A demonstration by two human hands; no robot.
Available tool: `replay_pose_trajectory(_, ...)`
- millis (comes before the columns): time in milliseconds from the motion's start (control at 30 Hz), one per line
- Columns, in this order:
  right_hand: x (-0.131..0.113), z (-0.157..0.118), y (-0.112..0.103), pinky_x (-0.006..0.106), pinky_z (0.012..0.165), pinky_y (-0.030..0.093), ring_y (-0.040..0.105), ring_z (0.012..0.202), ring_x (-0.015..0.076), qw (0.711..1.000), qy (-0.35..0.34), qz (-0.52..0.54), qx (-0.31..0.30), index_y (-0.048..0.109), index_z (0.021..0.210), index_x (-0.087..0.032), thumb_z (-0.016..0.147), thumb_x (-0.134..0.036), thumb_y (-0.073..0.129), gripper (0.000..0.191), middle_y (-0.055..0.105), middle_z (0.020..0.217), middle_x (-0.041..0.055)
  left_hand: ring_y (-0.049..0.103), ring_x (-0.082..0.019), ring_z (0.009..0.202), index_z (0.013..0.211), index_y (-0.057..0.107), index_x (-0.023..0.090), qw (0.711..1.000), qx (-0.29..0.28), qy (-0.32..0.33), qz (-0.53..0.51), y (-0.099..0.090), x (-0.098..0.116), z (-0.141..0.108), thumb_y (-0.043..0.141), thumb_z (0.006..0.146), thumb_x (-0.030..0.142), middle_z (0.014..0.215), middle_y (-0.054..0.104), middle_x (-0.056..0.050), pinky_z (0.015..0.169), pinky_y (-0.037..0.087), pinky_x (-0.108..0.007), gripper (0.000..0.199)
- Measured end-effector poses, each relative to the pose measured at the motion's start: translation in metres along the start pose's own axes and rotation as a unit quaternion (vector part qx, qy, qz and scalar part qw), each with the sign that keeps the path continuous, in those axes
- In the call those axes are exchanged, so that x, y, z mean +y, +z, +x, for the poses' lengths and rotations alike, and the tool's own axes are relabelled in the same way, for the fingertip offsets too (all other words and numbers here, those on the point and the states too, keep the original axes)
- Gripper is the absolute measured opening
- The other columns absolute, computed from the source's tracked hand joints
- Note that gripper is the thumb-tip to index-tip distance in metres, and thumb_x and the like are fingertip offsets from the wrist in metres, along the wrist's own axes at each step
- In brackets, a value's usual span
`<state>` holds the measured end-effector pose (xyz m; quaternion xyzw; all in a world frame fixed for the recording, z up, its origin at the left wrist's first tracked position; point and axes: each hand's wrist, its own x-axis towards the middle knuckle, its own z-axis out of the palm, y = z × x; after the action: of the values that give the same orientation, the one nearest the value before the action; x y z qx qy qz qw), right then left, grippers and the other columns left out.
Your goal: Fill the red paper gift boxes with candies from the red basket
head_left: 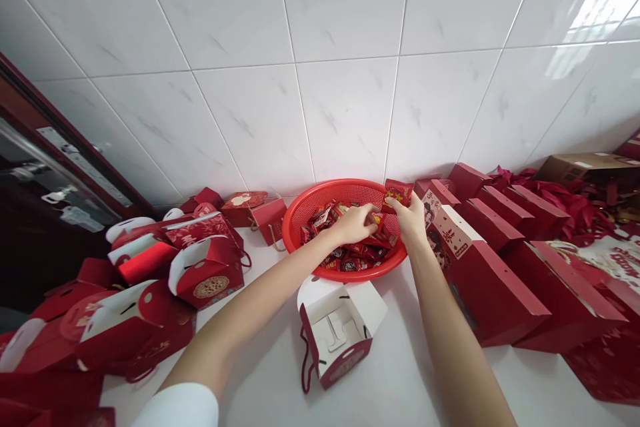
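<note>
A red plastic basket (295, 240) holds many wrapped candies (360, 257) in red and dark wrappers. Over the middle of the basket is my left hand (357, 223), its fingers curled down at a small wrapped piece among the candies. My right hand (407, 213) grips a red packet (399, 193) with gold print at the basket's right rim. In front of the basket stands an open box (340, 333), white inside and red outside, with flaps raised and a dark red cord handle. No candy shows inside it.
Open red gift boxes (210, 273) crowd the left side of the white table (380, 387). Closed red boxes (490, 287) stand in rows on the right, with a cardboard box (580, 167) and red ribbon behind. A white tiled wall (345, 113) rises behind the basket.
</note>
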<state>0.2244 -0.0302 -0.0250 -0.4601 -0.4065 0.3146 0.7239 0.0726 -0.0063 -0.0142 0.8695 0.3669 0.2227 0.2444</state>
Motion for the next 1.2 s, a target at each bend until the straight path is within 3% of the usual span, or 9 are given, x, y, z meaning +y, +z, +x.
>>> replay_pose_trajectory(167, 0.001, 0.001, 0.001, 0.034, 0.075, 0.049, 0.059, 0.075, 0.0182, 0.999, 0.021, 0.033, 0.02, 0.062, 0.081, -0.02, 0.062, -0.033, 0.071, 0.024, 0.067, 0.078, 0.0004, 0.071, -0.026, 0.092, 0.095, 0.074, 0.02, 0.987, -0.128, 0.055, 0.082, 0.008, 0.009, 0.01, 0.065, 0.081, 0.016, 0.102, 0.076, -0.007, 0.08, 0.052, -0.03, 0.017)
replay_pose_trajectory(267, 0.005, 0.004, 0.001, 0.033, 0.075, 0.049, 0.06, 0.075, 0.0173, 0.997, 0.034, 0.052, 0.034, 0.062, 0.082, -0.02, 0.06, -0.033, 0.071, 0.026, 0.067, 0.078, -0.0003, 0.07, -0.026, 0.098, 0.098, 0.073, 0.02, 0.971, -0.19, 0.081, 0.118, 0.017, 0.014, 0.016, 0.065, 0.081, 0.02, 0.114, 0.074, -0.008, 0.08, 0.052, -0.031, 0.018)
replay_pose_trajectory(333, 0.007, 0.006, 0.001, 0.032, 0.074, 0.049, 0.06, 0.074, 0.0166, 0.997, 0.037, 0.055, 0.039, 0.063, 0.082, -0.019, 0.06, -0.033, 0.07, 0.026, 0.067, 0.077, -0.001, 0.069, -0.029, 0.102, 0.098, 0.073, 0.018, 0.964, -0.212, 0.082, 0.139, 0.024, 0.017, 0.022, 0.062, 0.083, 0.022, 0.117, 0.073, -0.011, 0.084, 0.051, -0.035, 0.019)
replay_pose_trajectory(500, 0.01, 0.006, 0.002, 0.031, 0.074, 0.051, 0.063, 0.075, 0.0165, 0.996, 0.04, 0.067, 0.032, 0.063, 0.082, -0.02, 0.06, -0.033, 0.07, 0.027, 0.069, 0.078, -0.001, 0.071, -0.033, 0.091, 0.085, 0.073, 0.014, 0.959, -0.229, 0.042, 0.163, 0.038, 0.018, 0.036, 0.06, 0.085, 0.027, 0.097, 0.077, -0.018, 0.083, 0.051, -0.041, 0.019)
replay_pose_trajectory(633, 0.009, 0.005, 0.002, 0.03, 0.073, 0.051, 0.063, 0.074, 0.0157, 0.996, 0.04, 0.076, 0.036, 0.063, 0.083, -0.02, 0.061, -0.031, 0.071, 0.025, 0.069, 0.079, -0.0013, 0.072, -0.032, 0.087, 0.069, 0.068, 0.016, 0.973, -0.186, 0.012, 0.136, 0.034, 0.017, 0.04, 0.066, 0.079, 0.025, 0.084, 0.076, -0.014, 0.08, 0.051, -0.038, 0.014)
replay_pose_trajectory(733, 0.008, 0.006, 0.001, 0.029, 0.072, 0.052, 0.064, 0.073, 0.0149, 0.994, 0.041, 0.087, 0.053, 0.061, 0.083, -0.02, 0.062, -0.03, 0.072, 0.025, 0.068, 0.077, -0.0026, 0.071, -0.029, 0.083, 0.064, 0.063, 0.018, 0.989, -0.111, -0.016, 0.092, 0.017, 0.011, 0.04, 0.067, 0.077, 0.023, 0.076, 0.074, -0.009, 0.078, 0.052, -0.037, 0.014)
replay_pose_trajectory(967, 0.01, 0.006, 0.001, 0.029, 0.073, 0.056, 0.067, 0.077, 0.0158, 0.989, 0.073, 0.114, 0.061, 0.059, 0.086, -0.022, 0.066, -0.031, 0.072, 0.026, 0.07, 0.082, -0.0029, 0.07, -0.019, 0.078, 0.087, 0.057, 0.018, 0.988, 0.101, -0.054, -0.1, -0.026, -0.011, 0.027, 0.058, 0.079, 0.015, 0.089, 0.069, -0.004, 0.076, 0.056, -0.033, 0.008)
replay_pose_trajectory(1067, 0.006, 0.002, 0.004, 0.028, 0.069, 0.057, 0.069, 0.076, 0.0172, 0.988, 0.096, 0.116, 0.03, 0.063, 0.085, -0.022, 0.064, -0.03, 0.075, 0.026, 0.072, 0.081, -0.0016, 0.069, -0.014, 0.07, 0.1, 0.052, 0.018, 0.972, 0.129, -0.042, -0.193, -0.028, -0.012, 0.017, 0.058, 0.082, 0.018, 0.1, 0.067, -0.005, 0.069, 0.058, -0.031, 0.019)
replay_pose_trajectory(1200, -0.003, -0.004, 0.007, 0.033, 0.066, 0.06, 0.072, 0.074, 0.0216, 0.975, 0.144, 0.149, -0.076, 0.068, 0.087, -0.02, 0.062, -0.033, 0.082, 0.031, 0.076, 0.084, 0.0032, 0.071, -0.015, 0.076, 0.099, 0.053, 0.018, 0.955, 0.122, -0.011, -0.269, -0.024, -0.007, 0.007, 0.067, 0.079, 0.022, 0.114, 0.064, -0.007, 0.07, 0.059, -0.03, 0.025)
